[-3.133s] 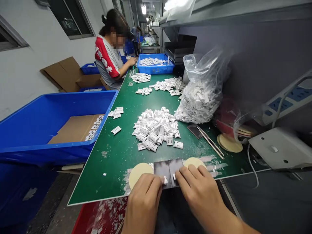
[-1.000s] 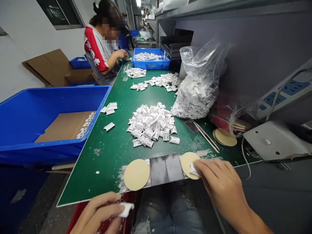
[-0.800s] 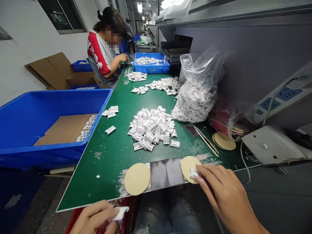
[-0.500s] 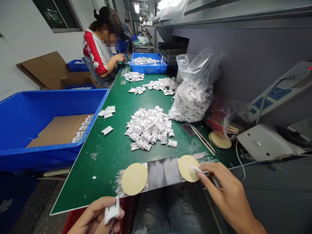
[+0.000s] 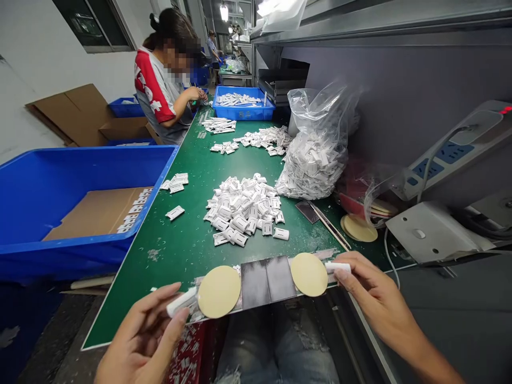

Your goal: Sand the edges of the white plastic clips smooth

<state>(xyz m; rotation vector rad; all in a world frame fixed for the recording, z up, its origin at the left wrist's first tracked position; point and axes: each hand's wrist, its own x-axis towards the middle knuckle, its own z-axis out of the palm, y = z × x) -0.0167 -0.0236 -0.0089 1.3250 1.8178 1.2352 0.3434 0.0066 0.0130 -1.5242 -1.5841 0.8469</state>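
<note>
My left hand [image 5: 148, 330] pinches a small white plastic part [image 5: 182, 302] between thumb and fingers, just left of the left round yellow sanding disc [image 5: 220, 292]. Another white plastic part [image 5: 338, 268] is gripped by my right hand [image 5: 372, 293], at the right edge of the second yellow disc [image 5: 309, 274]. Between the discs lie two dark grey abrasive sheets [image 5: 255, 285], side by side along the table's front edge. Behind them is a heap of similar white parts [image 5: 244, 210] on the green table [image 5: 168, 261].
A clear bag of white parts [image 5: 314, 165] stands at right, near tweezers [image 5: 330, 226] and spare discs [image 5: 359, 229]. A big blue bin [image 5: 88, 245] borders the table's left. Further back, a co-worker [image 5: 168, 80] handles small pieces beside a blue tray [image 5: 244, 112].
My left hand has risen, bringing its white part up beside the left disc. My right hand has shifted right, and its part now sits at the right disc's outer edge.
</note>
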